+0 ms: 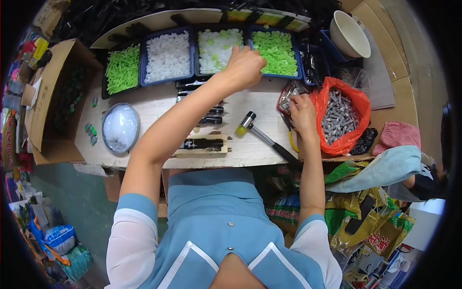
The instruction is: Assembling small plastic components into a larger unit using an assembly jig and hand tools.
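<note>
My left hand point(243, 67) reaches to the back of the bench, over the edges of a tray of mixed white and green plastic pieces point(207, 59) and a tray of green pieces point(281, 54). Its fingers are curled together at the mixed pieces; whatever they grip is hidden. My right hand point(304, 114) is at a small red container of shiny metal parts point(290, 90), its fingertips pinched among them, too small to make out. Left of it lies a hammer point(262, 136) with a black handle. Black parts point(204, 143) sit in a wooden holder near the front edge.
Trays of white pieces point(168, 60) and thin green pieces point(122, 70) stand at the back left. A round dish point(121, 126) and an open cardboard box point(53, 106) are at the left. An orange-red bag of grey metal parts point(340, 113) and a cream bowl point(350, 34) occupy the right.
</note>
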The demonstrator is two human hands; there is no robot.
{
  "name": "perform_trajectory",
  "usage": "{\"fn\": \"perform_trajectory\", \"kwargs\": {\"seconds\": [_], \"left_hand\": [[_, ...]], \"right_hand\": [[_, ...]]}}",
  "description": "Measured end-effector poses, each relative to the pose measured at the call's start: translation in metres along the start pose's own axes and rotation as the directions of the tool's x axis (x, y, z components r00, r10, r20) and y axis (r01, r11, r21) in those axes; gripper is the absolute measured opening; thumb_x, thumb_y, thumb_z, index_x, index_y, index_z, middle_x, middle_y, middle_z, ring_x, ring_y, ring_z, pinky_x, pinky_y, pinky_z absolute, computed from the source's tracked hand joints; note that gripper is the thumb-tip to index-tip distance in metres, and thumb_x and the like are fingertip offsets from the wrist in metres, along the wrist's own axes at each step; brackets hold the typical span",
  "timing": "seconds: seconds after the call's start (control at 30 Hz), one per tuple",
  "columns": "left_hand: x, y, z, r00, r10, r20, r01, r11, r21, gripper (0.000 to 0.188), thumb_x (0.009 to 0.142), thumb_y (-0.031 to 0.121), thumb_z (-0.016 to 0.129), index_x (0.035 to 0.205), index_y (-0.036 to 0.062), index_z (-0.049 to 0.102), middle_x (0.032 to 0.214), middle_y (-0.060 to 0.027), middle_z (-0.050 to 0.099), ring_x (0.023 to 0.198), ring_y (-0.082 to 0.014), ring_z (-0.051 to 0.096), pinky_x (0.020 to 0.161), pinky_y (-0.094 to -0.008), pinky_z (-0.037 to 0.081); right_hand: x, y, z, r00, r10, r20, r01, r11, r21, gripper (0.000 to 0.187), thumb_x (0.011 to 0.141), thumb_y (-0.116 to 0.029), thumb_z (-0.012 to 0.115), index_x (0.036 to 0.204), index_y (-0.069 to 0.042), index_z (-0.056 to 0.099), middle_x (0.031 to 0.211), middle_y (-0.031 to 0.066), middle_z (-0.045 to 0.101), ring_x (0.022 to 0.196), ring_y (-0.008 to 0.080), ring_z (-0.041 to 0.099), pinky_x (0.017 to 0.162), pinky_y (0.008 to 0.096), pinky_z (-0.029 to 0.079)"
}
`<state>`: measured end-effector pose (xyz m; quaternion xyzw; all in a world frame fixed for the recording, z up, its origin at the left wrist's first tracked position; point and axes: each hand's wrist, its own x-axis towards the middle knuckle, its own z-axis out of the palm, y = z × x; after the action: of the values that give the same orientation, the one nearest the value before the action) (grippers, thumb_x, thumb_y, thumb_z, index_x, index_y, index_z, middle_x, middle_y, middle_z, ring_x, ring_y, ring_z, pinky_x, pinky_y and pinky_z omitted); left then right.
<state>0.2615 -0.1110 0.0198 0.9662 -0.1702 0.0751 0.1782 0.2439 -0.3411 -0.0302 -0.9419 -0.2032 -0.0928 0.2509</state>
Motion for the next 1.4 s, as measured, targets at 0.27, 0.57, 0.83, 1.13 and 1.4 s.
{"fn": "perform_trajectory", "kwargs": {"seconds": [0.27, 0.57, 0.83, 1.13, 1.4], "left_hand": [[0.054, 0.002, 0.008, 0.945, 0.034, 0.325, -0.094, 0.981, 0.171, 0.016, 0.062, -0.001, 0.058, 0.075, 0.0021, 0.067, 0.084, -0.0151, 0.065, 0.095, -0.0318, 0.054, 0.081, -0.0504, 0.035], [0.051, 0.000, 0.021, 0.968, 0.135, 0.214, -0.173, 0.970, 0.172, 0.014, 0.060, -0.001, 0.056, 0.071, 0.0030, 0.065, 0.075, -0.0171, 0.062, 0.081, -0.0364, 0.058, 0.065, -0.0446, 0.047], [0.057, 0.002, 0.016, 0.963, 0.104, 0.250, -0.135, 0.984, 0.112, 0.013, 0.061, -0.001, 0.057, 0.071, 0.0007, 0.065, 0.076, -0.0203, 0.063, 0.075, -0.0364, 0.060, 0.064, -0.0421, 0.049], [0.053, -0.032, 0.027, 0.999, -0.054, 0.004, 0.054, 0.965, -0.257, 0.012, 0.060, 0.002, 0.057, 0.069, 0.0002, 0.065, 0.070, -0.0195, 0.062, 0.067, -0.0338, 0.061, 0.061, -0.0386, 0.048], [0.035, -0.013, 0.029, 0.999, 0.043, 0.031, -0.035, 0.976, -0.215, 0.016, 0.067, 0.004, 0.056, 0.078, 0.0030, 0.067, 0.082, -0.0173, 0.059, 0.082, -0.0348, 0.056, 0.071, -0.0412, 0.046]], "right_hand": [[0.009, 0.013, 0.004, 0.997, 0.066, 0.040, -0.058, 0.980, -0.189, 0.018, 0.075, -0.012, 0.058, 0.089, -0.001, 0.061, 0.086, 0.0192, 0.056, 0.084, 0.0353, 0.056, 0.073, 0.0437, 0.046], [0.018, 0.016, 0.019, 0.999, 0.048, -0.004, -0.047, 0.948, -0.315, 0.014, 0.075, -0.002, 0.048, 0.081, 0.001, 0.060, 0.074, 0.0212, 0.056, 0.068, 0.0378, 0.059, 0.061, 0.0437, 0.048], [0.027, 0.015, 0.023, 0.994, 0.102, -0.047, -0.113, 0.910, -0.398, 0.016, 0.076, -0.001, 0.047, 0.084, 0.003, 0.059, 0.082, 0.0242, 0.056, 0.072, 0.0375, 0.060, 0.061, 0.0442, 0.050], [0.022, 0.012, 0.019, 0.991, 0.107, -0.082, -0.129, 0.926, -0.354, 0.014, 0.076, -0.004, 0.050, 0.085, 0.000, 0.060, 0.080, 0.0158, 0.056, 0.085, 0.0348, 0.056, 0.070, 0.0443, 0.048], [0.098, -0.026, 0.019, 0.910, -0.318, -0.267, 0.246, 0.931, -0.270, 0.016, 0.074, -0.010, 0.055, 0.088, -0.010, 0.064, 0.087, 0.0043, 0.059, 0.088, 0.0234, 0.052, 0.070, 0.0384, 0.036]]}}
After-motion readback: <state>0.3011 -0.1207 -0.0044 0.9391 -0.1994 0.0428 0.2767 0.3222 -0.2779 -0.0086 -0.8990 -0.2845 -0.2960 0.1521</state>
